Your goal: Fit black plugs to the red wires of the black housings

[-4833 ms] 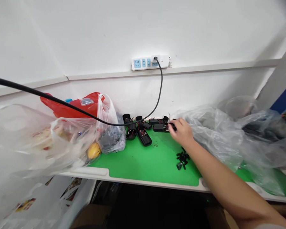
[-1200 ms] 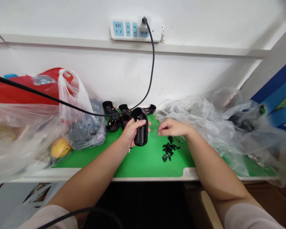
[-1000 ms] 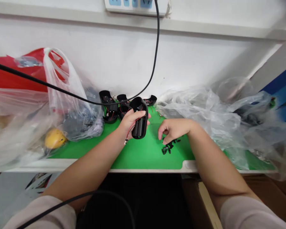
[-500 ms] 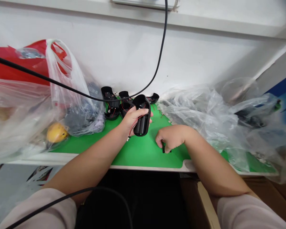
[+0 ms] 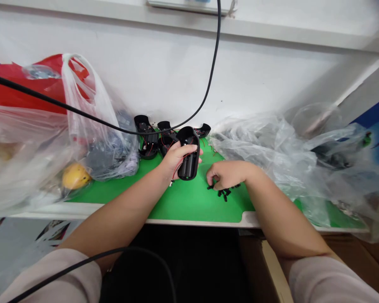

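Toward the front of the green worktop, small black pieces lie loose. The person's right grip is curled down over them; whether it holds one cannot be told. Slightly farther, leftward, the left grip is wrapped around a black case with red wires. Beyond, similar cases lie near the wall.

1) The right hand is partly hiding the small black pieces, leaving its grip unclear
2) The left hand is covering one side of the black wired housing
3) The view's top edge is cropping the power strip
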A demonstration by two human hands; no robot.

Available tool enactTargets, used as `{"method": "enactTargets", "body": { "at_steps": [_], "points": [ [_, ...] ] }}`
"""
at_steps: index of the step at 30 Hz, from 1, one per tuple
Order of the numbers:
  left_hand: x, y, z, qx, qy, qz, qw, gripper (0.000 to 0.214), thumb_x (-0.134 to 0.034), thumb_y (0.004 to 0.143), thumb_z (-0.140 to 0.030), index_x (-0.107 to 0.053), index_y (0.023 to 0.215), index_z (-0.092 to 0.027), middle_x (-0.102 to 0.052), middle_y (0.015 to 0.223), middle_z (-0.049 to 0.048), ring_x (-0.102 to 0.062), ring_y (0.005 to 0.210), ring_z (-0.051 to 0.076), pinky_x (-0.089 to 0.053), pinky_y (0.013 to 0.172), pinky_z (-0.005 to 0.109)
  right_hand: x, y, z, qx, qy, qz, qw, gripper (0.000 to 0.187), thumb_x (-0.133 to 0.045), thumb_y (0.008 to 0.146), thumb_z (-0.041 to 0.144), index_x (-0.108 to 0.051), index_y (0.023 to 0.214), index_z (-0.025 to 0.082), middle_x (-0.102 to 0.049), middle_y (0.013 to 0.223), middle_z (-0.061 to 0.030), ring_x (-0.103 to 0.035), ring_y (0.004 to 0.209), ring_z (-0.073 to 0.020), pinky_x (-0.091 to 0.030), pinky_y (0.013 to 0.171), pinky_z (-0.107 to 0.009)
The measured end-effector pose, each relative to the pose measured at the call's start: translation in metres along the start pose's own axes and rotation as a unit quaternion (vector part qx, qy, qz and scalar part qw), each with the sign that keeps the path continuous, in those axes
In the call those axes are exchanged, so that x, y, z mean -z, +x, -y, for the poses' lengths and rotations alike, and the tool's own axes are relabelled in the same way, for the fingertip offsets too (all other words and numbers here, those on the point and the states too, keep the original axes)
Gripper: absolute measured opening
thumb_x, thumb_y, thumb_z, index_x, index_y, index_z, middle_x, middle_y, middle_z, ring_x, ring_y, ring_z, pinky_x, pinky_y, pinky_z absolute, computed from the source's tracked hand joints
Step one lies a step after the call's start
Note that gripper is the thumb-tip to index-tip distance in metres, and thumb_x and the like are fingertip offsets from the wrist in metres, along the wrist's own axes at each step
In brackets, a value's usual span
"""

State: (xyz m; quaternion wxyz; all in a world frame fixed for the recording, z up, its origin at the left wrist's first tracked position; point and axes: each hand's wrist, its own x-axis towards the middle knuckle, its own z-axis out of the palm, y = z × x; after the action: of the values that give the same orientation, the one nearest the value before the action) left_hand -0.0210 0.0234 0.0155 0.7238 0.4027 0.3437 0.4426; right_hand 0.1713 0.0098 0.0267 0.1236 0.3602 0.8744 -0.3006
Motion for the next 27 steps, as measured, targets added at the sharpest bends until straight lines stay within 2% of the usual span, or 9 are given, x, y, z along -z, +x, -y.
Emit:
{"method": "enactTargets", "body": {
  "at_steps": [4, 11, 13, 15, 18, 22, 24, 27],
  "points": [
    [0.0, 0.001, -0.001, 0.005, -0.002, -0.002, 1.0, 0.031, -0.071, 0.066, -0.025, -0.054, 0.09, -0.014, -0.066, 0.075, 0.0034, -0.061, 0.052, 0.014, -0.051, 0.047, 0.027, 0.0, 0.0, 0.002, -0.013, 0.002, -0.002, 1.0, 0.033, -0.07, 0.066, 0.027, -0.071, 0.098, 0.02, -0.066, 0.074, 0.0004, -0.051, 0.056, -0.0107, -0.034, 0.052, -0.022],
    [0.0, -0.002, 0.0, 0.011, 0.008, -0.013, 1.0, 0.033, -0.071, 0.067, -0.026, -0.053, 0.093, -0.016, -0.067, 0.076, 0.0035, -0.061, 0.052, 0.015, -0.051, 0.046, 0.027, -0.006, 0.007, 0.015, -0.034, 0.022, -0.014, 0.999, 0.013, -0.066, 0.072, 0.023, -0.073, 0.083, 0.019, -0.07, 0.074, -0.0009, -0.056, 0.062, -0.0129, -0.037, 0.056, -0.023],
    [0.0, -0.004, 0.0, 0.01, 0.01, -0.028, 0.999, 0.034, -0.071, 0.067, -0.027, -0.052, 0.094, -0.016, -0.067, 0.076, 0.0036, -0.061, 0.052, 0.015, -0.05, 0.046, 0.026, -0.007, 0.007, 0.016, -0.013, 0.02, -0.044, 0.999, 0.013, -0.066, 0.072, 0.023, -0.073, 0.082, 0.02, -0.07, 0.074, -0.0012, -0.057, 0.063, -0.0135, -0.038, 0.057, -0.023],
    [0.001, -0.005, 0.001, 0.008, 0.01, -0.037, 0.999, 0.035, -0.072, 0.067, -0.028, -0.052, 0.094, -0.017, -0.067, 0.077, 0.0036, -0.062, 0.053, 0.016, -0.05, 0.046, 0.027, -0.008, 0.008, 0.014, 0.023, 0.049, -0.11, 0.992, 0.011, -0.066, 0.072, 0.023, -0.071, 0.081, 0.019, -0.07, 0.076, -0.0012, -0.059, 0.065, -0.0138, -0.04, 0.06, -0.024],
    [0.003, -0.005, -0.001, 0.014, 0.013, -0.043, 0.999, 0.038, -0.073, 0.066, -0.03, -0.052, 0.095, -0.017, -0.066, 0.076, 0.0038, -0.061, 0.051, 0.015, -0.048, 0.044, 0.026, -0.006, 0.011, 0.008, 0.045, 0.174, -0.215, 0.96, 0.008, -0.061, 0.076, 0.023, -0.066, 0.078, 0.018, -0.066, 0.067, -0.0002, -0.059, 0.06, -0.0134, -0.043, 0.056, -0.024],
    [0.003, -0.005, -0.003, 0.022, 0.019, -0.048, 0.998, 0.037, -0.073, 0.066, -0.03, -0.052, 0.094, -0.016, -0.064, 0.066, 0.0031, -0.059, 0.048, 0.015, -0.046, 0.044, 0.024, -0.001, 0.011, 0.002, 0.07, 0.375, -0.282, 0.88, 0.013, -0.064, 0.076, 0.028, -0.059, 0.077, 0.017, -0.059, 0.06, 0.0032, -0.06, 0.052, -0.0131, -0.045, 0.049, -0.024],
    [0.003, -0.006, -0.002, 0.019, 0.023, -0.047, 0.998, 0.037, -0.073, 0.066, -0.031, -0.052, 0.093, -0.016, -0.063, 0.062, 0.002, -0.059, 0.047, 0.015, -0.046, 0.044, 0.024, 0.002, 0.011, 0.001, 0.081, 0.412, -0.312, 0.852, 0.02, -0.068, 0.074, 0.033, -0.06, 0.079, 0.016, -0.059, 0.062, 0.0027, -0.058, 0.049, -0.0115, -0.044, 0.048, -0.023],
    [0.001, -0.005, 0.0, 0.018, 0.031, -0.048, 0.998, 0.039, -0.074, 0.065, -0.031, -0.053, 0.095, -0.016, -0.064, 0.064, 0.0018, -0.06, 0.048, 0.015, -0.046, 0.045, 0.024, 0.006, 0.01, 0.001, 0.074, 0.426, -0.339, 0.835, 0.028, -0.069, 0.074, 0.04, -0.063, 0.08, 0.013, -0.06, 0.06, 0.0011, -0.055, 0.048, -0.0104, -0.043, 0.048, -0.024]
  ]
}}
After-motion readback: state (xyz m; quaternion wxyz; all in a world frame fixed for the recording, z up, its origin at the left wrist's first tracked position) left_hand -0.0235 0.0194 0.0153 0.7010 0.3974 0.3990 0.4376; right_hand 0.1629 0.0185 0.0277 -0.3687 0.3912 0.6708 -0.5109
